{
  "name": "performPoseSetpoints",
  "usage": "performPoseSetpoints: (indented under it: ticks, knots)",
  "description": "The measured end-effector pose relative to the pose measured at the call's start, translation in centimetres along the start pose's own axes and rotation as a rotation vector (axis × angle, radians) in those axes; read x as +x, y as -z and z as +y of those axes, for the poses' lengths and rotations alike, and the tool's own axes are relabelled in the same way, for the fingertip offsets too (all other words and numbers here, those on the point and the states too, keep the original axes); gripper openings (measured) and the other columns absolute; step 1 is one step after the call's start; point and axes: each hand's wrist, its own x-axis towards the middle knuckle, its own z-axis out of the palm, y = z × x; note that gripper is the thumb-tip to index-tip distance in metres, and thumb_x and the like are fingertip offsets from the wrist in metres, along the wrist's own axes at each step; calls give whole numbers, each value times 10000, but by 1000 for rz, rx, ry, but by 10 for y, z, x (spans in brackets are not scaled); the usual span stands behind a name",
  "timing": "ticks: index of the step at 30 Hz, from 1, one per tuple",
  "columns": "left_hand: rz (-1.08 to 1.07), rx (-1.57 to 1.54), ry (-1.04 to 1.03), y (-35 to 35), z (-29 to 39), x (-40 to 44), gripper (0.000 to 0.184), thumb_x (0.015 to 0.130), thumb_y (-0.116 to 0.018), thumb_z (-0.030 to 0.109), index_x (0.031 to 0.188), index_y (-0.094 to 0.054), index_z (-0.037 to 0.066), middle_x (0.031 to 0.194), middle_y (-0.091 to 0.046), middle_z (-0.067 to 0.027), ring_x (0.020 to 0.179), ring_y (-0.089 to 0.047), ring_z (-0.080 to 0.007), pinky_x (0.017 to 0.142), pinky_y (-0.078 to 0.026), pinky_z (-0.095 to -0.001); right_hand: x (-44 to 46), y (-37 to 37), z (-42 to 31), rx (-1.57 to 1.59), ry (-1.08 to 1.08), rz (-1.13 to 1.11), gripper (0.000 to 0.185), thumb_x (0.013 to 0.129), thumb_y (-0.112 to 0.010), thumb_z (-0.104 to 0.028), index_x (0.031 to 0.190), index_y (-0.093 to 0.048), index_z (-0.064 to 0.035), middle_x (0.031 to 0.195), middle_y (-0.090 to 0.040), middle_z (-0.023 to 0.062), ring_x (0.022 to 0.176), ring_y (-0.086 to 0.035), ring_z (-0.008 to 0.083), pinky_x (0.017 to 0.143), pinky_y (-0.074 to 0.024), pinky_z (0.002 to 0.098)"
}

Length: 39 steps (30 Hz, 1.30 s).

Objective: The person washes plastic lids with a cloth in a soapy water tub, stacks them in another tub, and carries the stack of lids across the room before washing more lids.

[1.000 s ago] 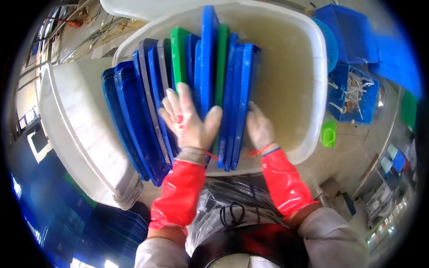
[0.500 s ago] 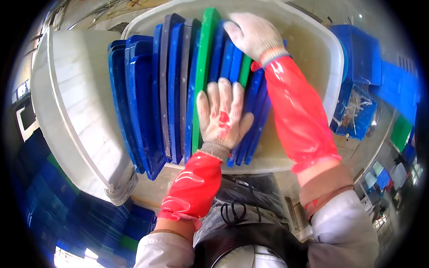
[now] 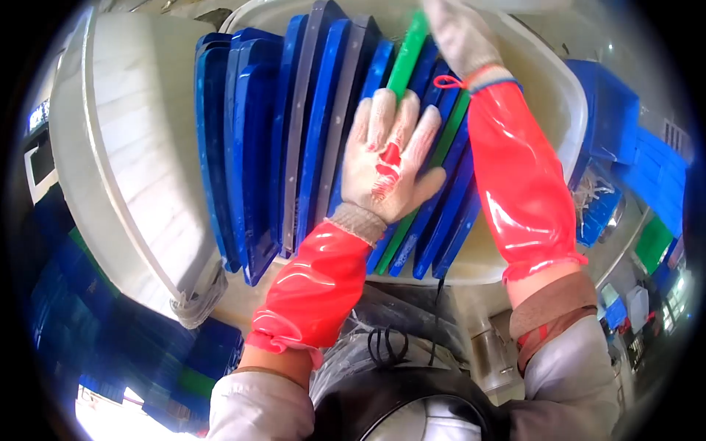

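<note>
A row of flat plastic boards stands on edge, leaning together across a white tub (image 3: 577, 110). Blue boards (image 3: 257, 169) make up most of it, with grey ones (image 3: 342, 103) and green ones among them. My left hand (image 3: 390, 162), in a pale knit glove with a red patch, lies with fingers spread over the edges of a green board (image 3: 408, 55) and its neighbours. By the far end of that board is my right hand (image 3: 463, 40), also gloved. Its fingers are blurred near the top of the view, so their grip is unclear.
Cloudy liquid shows inside the tub. To the left stands a long white container (image 3: 140, 147). Blue bins (image 3: 603, 110) sit at the right, one holding pale scraps (image 3: 592, 195). Stacked blue and green crates (image 3: 95, 323) are at the lower left.
My left hand has moved up and slightly right across the boards. My right hand has shifted farther away and right. The green board beneath my left hand leans more to the right.
</note>
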Motion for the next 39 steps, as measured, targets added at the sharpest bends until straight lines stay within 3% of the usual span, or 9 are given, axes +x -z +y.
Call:
performPoseSetpoints:
  ticks: [2,10,14,20,23,30,32,34,39]
  knots:
    - [88,89,-9,-9,5,-20,798,608,-820,339,1316,-607,40,1357,-552,-231,1277,-473,-449,1119,-359,-572,25,5,-50,-131,-230,-492,367,981,-541,-375,1129,-675,-67,1120,-673,267,1090,-630,394,965,-479,460]
    - [-238,-65,-90,0,19,-73,795,626,-819,333,1347,-612,71,1392,-543,-215,1237,-498,-429,1067,-368,-624,-19,4,-30,-218,-191,-420,429,1015,-447,-398,1129,-671,-50,1082,-682,247,1035,-643,437,911,-499,527]
    - [-80,-25,-91,-19,9,-63,765,639,-802,341,1329,-622,63,1331,-564,-178,1174,-531,-396,1053,-383,-568,16,-11,-23,-252,-357,-822,518,972,-409,-387,930,-717,27,942,-677,303,914,-663,476,877,-505,536]
    - [-356,-87,85,6,34,-69,710,637,-799,266,1286,-616,44,1237,-555,-206,1063,-552,-404,965,-438,-521,-20,1,-40,-342,-422,-809,649,1030,-320,-480,1019,-760,-3,1048,-708,285,1020,-660,484,974,-502,524]
    - [93,-197,82,-14,21,-70,752,678,-810,79,1374,-542,-24,1341,-513,-364,1247,-503,-555,1074,-425,-579,-24,-9,-9,-319,-337,-639,512,1014,-340,-406,1109,-720,-77,1105,-713,226,1041,-658,451,938,-510,533]
    - [-33,-282,348,-36,-15,-69,1061,843,-808,365,1597,-195,-62,1599,-319,-330,1500,-326,-449,1218,-318,-463,-37,58,-3,-466,0,-33,418,1002,-544,-405,1238,-698,-96,1212,-711,174,1132,-668,370,961,-525,480]
    - [-33,-224,342,-31,-13,-71,1121,822,-830,395,1591,-174,-89,1605,-302,-339,1481,-383,-416,1202,-347,-430,-78,87,43,-180,-271,-50,419,1007,-562,-425,1213,-714,-94,1181,-725,166,1118,-678,355,956,-528,440]
    - [-26,-416,529,-30,-6,-62,1054,828,-837,408,1572,-254,-58,1419,-549,-296,1241,-628,-363,1074,-486,-411,-94,93,27,-47,-328,-131,445,1002,-568,-466,1177,-734,-92,1148,-739,156,1104,-682,356,966,-526,421]
    - [52,-660,662,-49,14,-41,797,843,-819,339,1464,-456,-4,1202,-695,-194,1062,-702,-306,949,-544,-409,-109,52,-10,-310,-238,5,391,964,-665,-368,1195,-719,-58,1186,-724,172,1117,-672,369,973,-530,433]
